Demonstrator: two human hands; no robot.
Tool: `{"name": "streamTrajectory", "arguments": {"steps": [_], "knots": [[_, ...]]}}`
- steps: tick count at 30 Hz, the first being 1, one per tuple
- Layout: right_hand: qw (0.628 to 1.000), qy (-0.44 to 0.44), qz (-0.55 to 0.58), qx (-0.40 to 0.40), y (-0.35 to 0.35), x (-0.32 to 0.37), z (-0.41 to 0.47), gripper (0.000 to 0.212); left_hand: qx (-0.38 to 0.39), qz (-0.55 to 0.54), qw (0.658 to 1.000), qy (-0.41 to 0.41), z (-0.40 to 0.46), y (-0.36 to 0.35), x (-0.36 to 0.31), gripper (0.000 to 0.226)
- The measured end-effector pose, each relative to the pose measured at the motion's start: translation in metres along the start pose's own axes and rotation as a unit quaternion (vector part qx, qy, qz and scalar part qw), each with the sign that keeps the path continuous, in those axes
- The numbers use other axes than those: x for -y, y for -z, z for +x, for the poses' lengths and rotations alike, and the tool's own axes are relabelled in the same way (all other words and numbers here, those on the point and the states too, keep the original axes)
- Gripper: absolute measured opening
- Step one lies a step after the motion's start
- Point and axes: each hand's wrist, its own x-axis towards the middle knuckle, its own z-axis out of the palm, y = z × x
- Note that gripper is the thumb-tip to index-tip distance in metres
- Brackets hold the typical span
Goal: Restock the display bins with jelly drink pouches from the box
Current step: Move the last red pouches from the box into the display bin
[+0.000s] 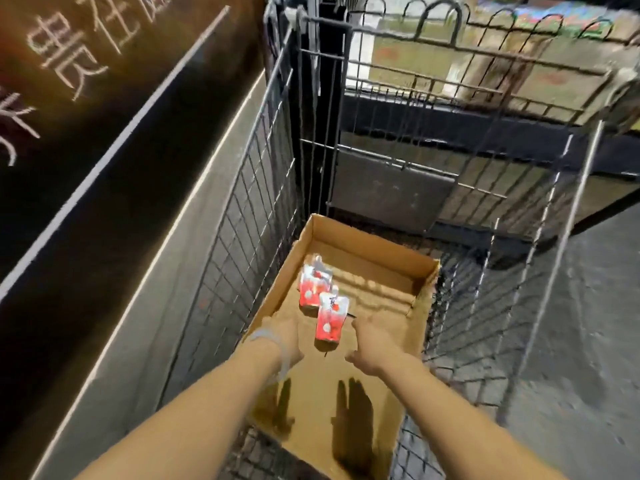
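An open, shallow cardboard box lies in a wire cart. On its floor are red and white jelly drink pouches: one near pouch and a couple more just behind it, towards the box's left wall. My left hand reaches into the box just left of the near pouch, fingers pointing away from me and mostly hidden. My right hand is just right of that pouch, fingers loosely bent and thumb out. Neither hand visibly holds a pouch. No display bin is in sight.
The wire cart has tall mesh sides around the box. A dark signboard with white characters slants along the left. Cardboard cartons sit on a shelf beyond the cart. Grey floor lies to the right.
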Motion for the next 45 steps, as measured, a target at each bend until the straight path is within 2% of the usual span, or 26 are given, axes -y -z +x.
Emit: {"name": "streamTrajectory", "arguments": {"steps": [2,4,7,9,12,15,17,20,23,25,27,30,34,38,41,45], "knots": [[0.998,-0.019,0.055,0.011,-0.01,-0.002,0.033,0.042,0.013,-0.03,0.999,0.005,0.041,-0.008,-0.001,0.062],[0.986,-0.045,0.163,0.003,-0.027,-0.002,0.065,0.038,0.024,-0.077,0.997,0.013,0.075,-0.014,-0.003,0.062],[0.931,-0.117,0.343,-0.031,-0.059,-0.003,0.112,0.038,-0.001,-0.215,0.976,0.029,0.117,-0.026,-0.009,0.055],[0.893,-0.165,0.414,-0.06,-0.081,-0.004,0.138,0.035,-0.02,-0.275,0.961,0.032,0.143,-0.036,-0.013,0.058],[0.866,-0.22,0.437,-0.103,-0.096,0.006,0.157,0.053,-0.065,-0.337,0.938,0.055,0.178,-0.048,-0.018,0.05],[0.859,-0.251,0.427,-0.131,-0.1,0.011,0.163,0.07,-0.1,-0.35,0.927,0.091,0.196,-0.05,-0.022,0.058],[0.858,-0.272,0.412,-0.146,-0.1,0.006,0.162,0.071,-0.098,-0.351,0.925,0.108,0.2,-0.05,-0.022,0.064],[0.861,-0.288,0.396,-0.139,-0.102,-0.01,0.159,0.065,-0.055,-0.346,0.928,0.127,0.198,-0.055,-0.021,0.069],[0.874,-0.264,0.398,-0.093,-0.105,-0.024,0.163,0.062,0.009,-0.391,0.908,0.15,0.191,-0.063,-0.018,0.05],[0.866,-0.249,0.428,-0.07,-0.101,-0.029,0.164,0.051,0.047,-0.412,0.894,0.171,0.183,-0.064,-0.015,0.036],[0.847,-0.235,0.471,-0.077,-0.092,-0.028,0.158,0.037,0.057,-0.446,0.877,0.168,0.174,-0.064,-0.013,0.029],[0.803,-0.22,0.548,-0.079,-0.077,-0.023,0.14,0.042,0.051,-0.448,0.883,0.133,0.153,-0.051,-0.009,0.016],[0.772,-0.159,0.612,-0.066,-0.047,-0.017,0.106,0.037,0.063,-0.54,0.833,0.103,0.113,-0.018,-0.006,0.022],[0.786,-0.066,0.612,-0.048,-0.011,-0.007,0.067,0.047,0.013,-0.593,0.803,0.061,0.067,0.011,-0.003,0.027],[0.816,0.004,0.577,-0.028,0.011,0.0,0.029,0.042,-0.019,-0.643,0.765,0.034,0.022,0.02,0.0,0.028],[0.831,0.078,0.551,-0.007,0.028,0.006,-0.032,0.035,-0.073,-0.679,0.73,0.034,-0.058,0.015,-0.001,0.032]]}}
